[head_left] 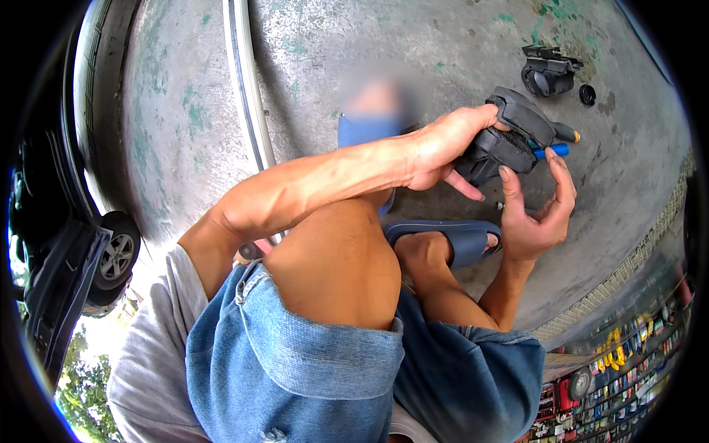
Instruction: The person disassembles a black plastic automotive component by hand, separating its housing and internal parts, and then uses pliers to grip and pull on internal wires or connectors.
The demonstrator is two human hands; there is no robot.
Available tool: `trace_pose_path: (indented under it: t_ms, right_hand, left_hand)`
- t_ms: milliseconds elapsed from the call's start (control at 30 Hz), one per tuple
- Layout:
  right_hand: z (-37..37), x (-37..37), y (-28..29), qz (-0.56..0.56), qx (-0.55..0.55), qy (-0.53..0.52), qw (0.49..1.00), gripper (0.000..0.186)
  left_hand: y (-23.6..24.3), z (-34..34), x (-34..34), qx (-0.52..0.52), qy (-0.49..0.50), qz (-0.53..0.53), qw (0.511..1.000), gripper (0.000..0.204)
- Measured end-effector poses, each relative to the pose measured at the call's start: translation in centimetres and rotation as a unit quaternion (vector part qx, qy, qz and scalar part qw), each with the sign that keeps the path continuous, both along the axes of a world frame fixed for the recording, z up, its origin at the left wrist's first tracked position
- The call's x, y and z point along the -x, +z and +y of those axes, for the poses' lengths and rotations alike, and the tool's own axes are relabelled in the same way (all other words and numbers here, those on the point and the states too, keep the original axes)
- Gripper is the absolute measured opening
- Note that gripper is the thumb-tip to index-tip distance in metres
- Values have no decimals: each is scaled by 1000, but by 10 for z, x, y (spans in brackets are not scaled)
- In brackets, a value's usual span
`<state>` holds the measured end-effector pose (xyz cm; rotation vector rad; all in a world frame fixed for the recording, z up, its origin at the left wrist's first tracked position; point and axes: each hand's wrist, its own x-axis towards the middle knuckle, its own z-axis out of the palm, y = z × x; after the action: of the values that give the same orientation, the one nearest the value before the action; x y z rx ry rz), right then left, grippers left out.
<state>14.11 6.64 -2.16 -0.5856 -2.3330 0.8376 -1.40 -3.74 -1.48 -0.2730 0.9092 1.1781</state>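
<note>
My left hand (444, 148) reaches across above my knee and grips a dark grey and black plastic part (509, 148) with two rounded lobes. Its thumb lies along the top edge, while one finger sticks out below. A short blue cylinder (559, 150) protrudes from the part's right side. Just above that, a dark rod-like piece with an orange tip (569, 133) shows; how it joins is unclear. My right hand (535, 214) touches the part from below, thumb at its lower edge and index fingertip by the blue cylinder. The other right fingers are curled.
On the concrete floor beyond lie another black plastic part (548, 71) and a small black ring (587, 94). A white rail (249, 81) crosses at left. A car wheel (117, 256) shows far left, and crowded shelves (620, 376) stand at lower right. A blue slipper (461, 240) is below my hands.
</note>
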Motion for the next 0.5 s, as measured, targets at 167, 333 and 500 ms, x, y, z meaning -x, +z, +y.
trace_pose_path:
  t_ms: [167,333,500]
  right_hand:
    - [3,-5,-6,43,107,-2,993,56]
    - [5,0,3,44,149,21,988,54]
    - [8,0,7,78,140,46,986,53]
  left_hand:
    - [-6,-2,0,-6,10,-49,999,53]
    - [-7,-9,6,-44,-10,-129,991,61]
    - [-8,-7,4,-71,45,-200,976,52]
